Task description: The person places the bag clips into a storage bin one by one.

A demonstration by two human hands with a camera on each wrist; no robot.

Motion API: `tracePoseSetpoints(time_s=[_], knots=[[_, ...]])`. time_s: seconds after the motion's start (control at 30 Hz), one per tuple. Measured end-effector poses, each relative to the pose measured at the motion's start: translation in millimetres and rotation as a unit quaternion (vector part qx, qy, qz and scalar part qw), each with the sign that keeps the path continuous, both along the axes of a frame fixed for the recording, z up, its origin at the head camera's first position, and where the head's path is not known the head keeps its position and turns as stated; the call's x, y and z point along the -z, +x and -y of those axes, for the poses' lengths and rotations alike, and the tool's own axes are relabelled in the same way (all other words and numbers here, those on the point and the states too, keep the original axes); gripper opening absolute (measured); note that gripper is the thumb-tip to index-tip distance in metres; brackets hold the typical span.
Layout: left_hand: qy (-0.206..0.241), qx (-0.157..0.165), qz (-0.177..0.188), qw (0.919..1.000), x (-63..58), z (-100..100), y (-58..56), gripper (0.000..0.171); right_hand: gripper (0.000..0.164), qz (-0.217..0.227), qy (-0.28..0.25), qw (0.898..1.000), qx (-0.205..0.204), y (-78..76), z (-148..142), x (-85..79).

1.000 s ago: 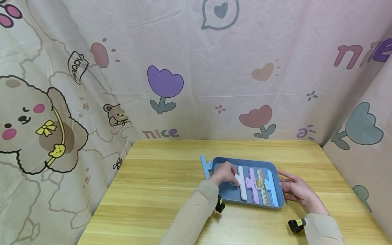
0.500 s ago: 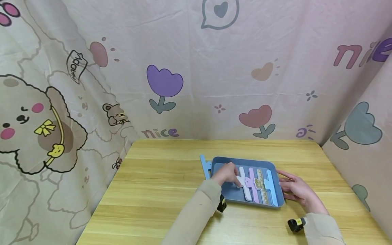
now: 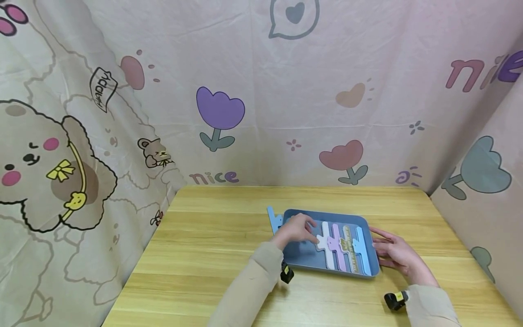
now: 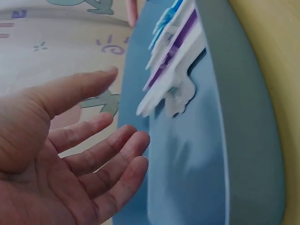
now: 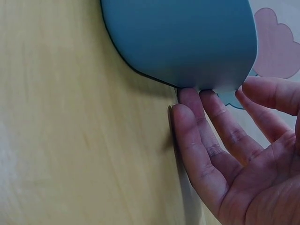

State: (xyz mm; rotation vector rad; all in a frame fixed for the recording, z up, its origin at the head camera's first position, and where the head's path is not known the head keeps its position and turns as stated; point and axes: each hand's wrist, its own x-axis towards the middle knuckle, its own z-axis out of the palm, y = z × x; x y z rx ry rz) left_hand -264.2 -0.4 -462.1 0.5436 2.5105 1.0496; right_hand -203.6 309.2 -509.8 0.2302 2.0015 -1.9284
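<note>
A blue-grey tray (image 3: pixel 304 260) holds a row of long flat clips, each with a shaped tab at its left. From left to right lie a white clip (image 3: pixel 328 254), a purple clip (image 3: pixel 338 256), a clear clip with gold marks (image 3: pixel 352 261) and a light blue clip (image 3: pixel 363 259). My left hand (image 3: pixel 296 228) hovers over the tray's left part, fingers spread, holding nothing; the left wrist view shows it apart from the white clip (image 4: pixel 176 77). With its fingertips, my right hand (image 3: pixel 397 254) touches the tray's right wall (image 5: pixel 187 56).
Another light blue clip (image 3: pixel 273 220) lies on the wooden table (image 3: pixel 212 254) just left of the tray, partly hidden by my left hand. A printed curtain (image 3: pixel 278 100) closes off the back and sides.
My left hand has slid the white clip rightward against the purple clip, then let it go and drawn back a little to the left. The right hand has stayed at the tray's wall.
</note>
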Motion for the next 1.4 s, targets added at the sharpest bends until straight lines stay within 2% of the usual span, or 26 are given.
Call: tracePoseSetpoints(time_s=[0.23, 0.4, 0.6, 0.8, 0.93, 1.07, 1.2, 1.4], knots=[[0.042, 0.003, -0.051, 0.9978, -3.4, 24, 1.1, 0.039, 0.062, -0.001, 0.0, 1.0, 0.0, 0.2, 0, -0.2], [0.094, -0.018, -0.059, 0.9937, -6.3, 46, 3.3, 0.038, 0.063, 0.0, -0.003, 1.0, -0.003, 0.5, 0, 0.2], [0.103, -0.037, -0.092, 0.9898, -6.3, 71, -4.5, 0.036, 0.063, -0.003, -0.006, 1.0, -0.001, 0.5, -2, 0.9], [0.087, -0.057, -0.109, 0.9887, 6.5, 93, -16.9, 0.039, 0.063, -0.006, -0.003, 1.0, -0.002, 0.8, -2, 0.8], [0.072, -0.069, -0.099, 0.9901, 17.2, 100, -21.1, 0.04, 0.063, -0.007, -0.003, 1.0, -0.002, 1.0, -3, 0.8], [0.067, -0.073, -0.094, 0.9907, 27.7, 102, -25.6, 0.047, 0.063, -0.005, -0.006, 1.0, -0.002, 0.8, -3, 1.4], [0.059, -0.07, -0.106, 0.9902, 37.2, 101, -32.3, 0.054, 0.063, -0.006, -0.01, 1.0, -0.003, 0.6, -2, 1.9], [0.053, -0.061, -0.09, 0.9927, 44.1, 97, -39.6, 0.06, 0.063, -0.009, -0.015, 1.0, -0.007, 1.3, 0, 2.6]])
